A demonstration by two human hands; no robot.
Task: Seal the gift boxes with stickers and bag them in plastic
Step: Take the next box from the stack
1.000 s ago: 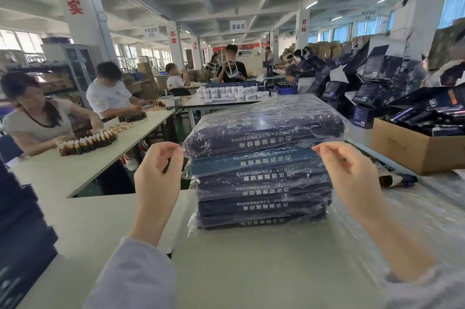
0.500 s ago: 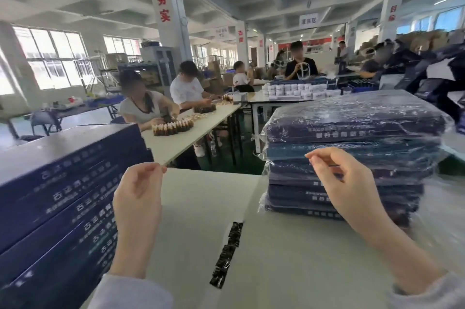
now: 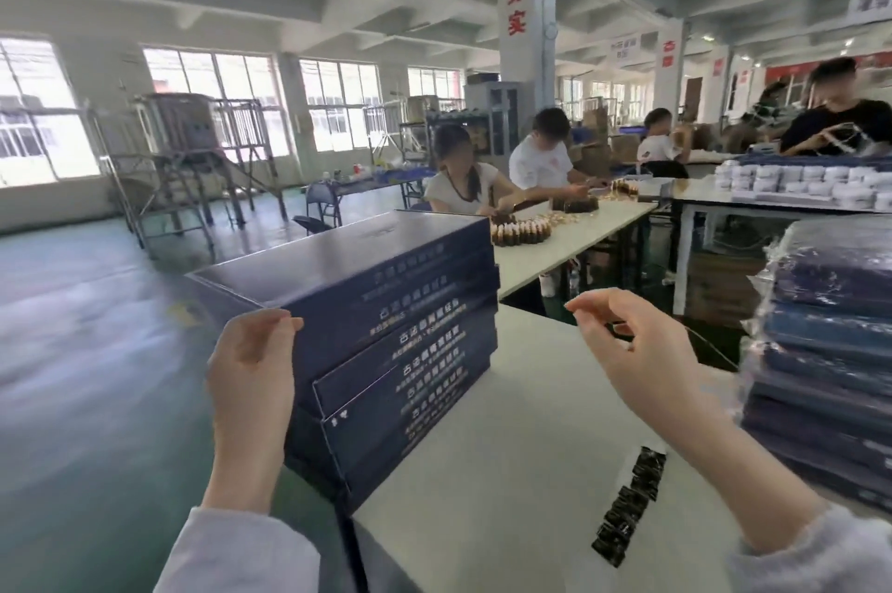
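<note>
Two hands: both raised over the white table (image 3: 482,447), grey sleeves at the wrists.
Left hand (image 3: 251,365): fingers bent and bunched, tips right at the near corner of the top box (image 3: 338,254); touching or gripping, cannot tell.
Right hand (image 3: 642,351): loosely curled, thumb and forefinger slightly apart, nothing between them.
Unbagged gift boxes (image 3: 386,332): navy stack lying flat at the table's left edge, long axis running near-left to far-right, printed side facing the right hand.
Bagged boxes (image 3: 820,351): stacked in plastic, far right.
Sticker strip (image 3: 630,503): black, lying on the table between the two stacks.

One head-worn camera – looking forward and slightly down, close over the table (image 3: 507,423) edge – takes in the hall beyond.
</note>
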